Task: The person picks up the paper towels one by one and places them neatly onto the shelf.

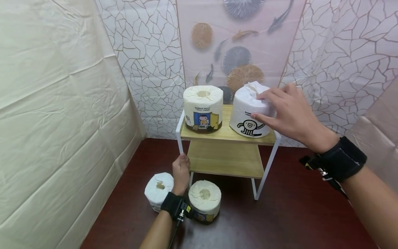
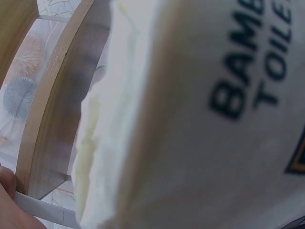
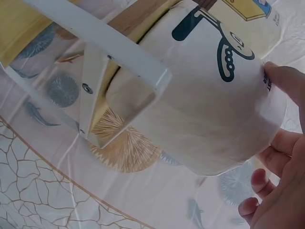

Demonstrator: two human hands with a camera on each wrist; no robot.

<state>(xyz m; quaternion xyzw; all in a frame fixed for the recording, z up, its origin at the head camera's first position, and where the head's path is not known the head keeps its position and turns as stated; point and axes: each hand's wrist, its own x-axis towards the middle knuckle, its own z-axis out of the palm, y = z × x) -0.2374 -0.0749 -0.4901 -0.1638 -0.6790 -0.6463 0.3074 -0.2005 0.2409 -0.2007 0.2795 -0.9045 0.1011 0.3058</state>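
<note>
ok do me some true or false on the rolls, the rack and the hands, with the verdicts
1. Two toilet rolls stand on the top shelf. True.

2. The right hand has its thumb and fingers on the roll with the black cartoon figure. True.

3. The left hand is gripping a roll. False: the left hand grips the left leg of the rack.

4. Three rolls stand on the dark red floor. False: two floor rolls show, one on each side of the left wrist.

5. Both wrists wear black bands. True.

6. The rack's frame is black. False: the frame is white.
</note>
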